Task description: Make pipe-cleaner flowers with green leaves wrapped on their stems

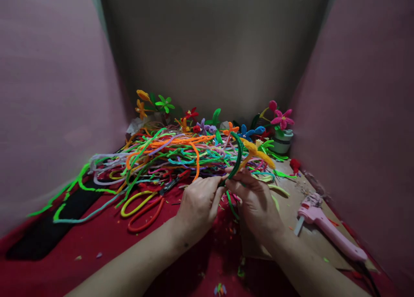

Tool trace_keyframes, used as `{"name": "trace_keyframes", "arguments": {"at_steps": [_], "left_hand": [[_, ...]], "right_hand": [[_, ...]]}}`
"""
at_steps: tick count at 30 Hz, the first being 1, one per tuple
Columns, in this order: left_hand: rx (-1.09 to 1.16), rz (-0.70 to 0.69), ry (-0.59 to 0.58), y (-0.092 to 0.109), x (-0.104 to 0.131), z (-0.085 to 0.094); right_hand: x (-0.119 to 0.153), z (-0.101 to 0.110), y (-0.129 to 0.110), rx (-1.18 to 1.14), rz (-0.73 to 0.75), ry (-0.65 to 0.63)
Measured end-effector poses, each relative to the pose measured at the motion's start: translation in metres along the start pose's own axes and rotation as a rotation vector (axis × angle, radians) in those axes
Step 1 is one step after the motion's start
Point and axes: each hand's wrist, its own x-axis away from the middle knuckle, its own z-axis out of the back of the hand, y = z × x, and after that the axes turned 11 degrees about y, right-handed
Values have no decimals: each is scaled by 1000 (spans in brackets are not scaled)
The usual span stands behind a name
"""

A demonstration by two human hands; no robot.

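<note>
My left hand [201, 202] and my right hand [254, 198] meet at the middle, fingertips pinched together. Between them is the base of a curved dark green pipe cleaner [239, 152], which arches upward. Against the right fingers a yellow-orange pipe cleaner flower [257, 152] leans to the right, its stem running down into the grip. Exactly how stem and green piece join is hidden by the fingers. Just behind the hands lies a heap of colourful pipe cleaners [155, 154]. Scissors [142, 208] with yellow and red handles rest left of my left hand.
A pink glue gun [330, 228] lies on a cardboard sheet [291, 193] at the right. Several finished flowers, including a pink one [282, 119] in a small pot [282, 142], stand at the back. A black strip [58, 221] lies on the red cloth [106, 249].
</note>
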Motion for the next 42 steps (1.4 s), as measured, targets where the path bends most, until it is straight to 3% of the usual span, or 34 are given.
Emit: {"name": "trace_keyframes", "arguments": {"at_steps": [3, 9, 12, 16, 21, 27, 30, 33, 35, 40, 42], "left_hand": [[18, 31, -9, 1, 1, 1], [437, 493, -126, 4, -7, 7], [605, 624, -149, 3, -11, 8], [698, 681, -170, 3, -14, 9], [821, 768, -210, 1, -14, 10], [1097, 879, -420, -10, -13, 11], [1246, 932, -516, -14, -13, 11], [1256, 939, -537, -12, -15, 10], [1134, 896, -490, -8, -16, 9], [546, 498, -175, -1, -10, 5], [410, 374, -97, 0, -6, 4]], "right_hand": [[1, -1, 0, 78, 39, 66], [-4, -2, -6, 122, 44, -54], [-5, -3, -11, 21, 11, -126], [-4, -7, -17, -141, -31, -126], [-9, 0, -11, 23, 45, -109], [-13, 4, -19, -80, -162, -228], [-11, 2, -30, 15, -150, -278], [-11, 1, -30, 37, -117, -240], [-11, 2, -23, -27, -112, -188], [-9, 3, -1, -18, -16, -8], [-7, 1, 3, -30, -31, 24]]}}
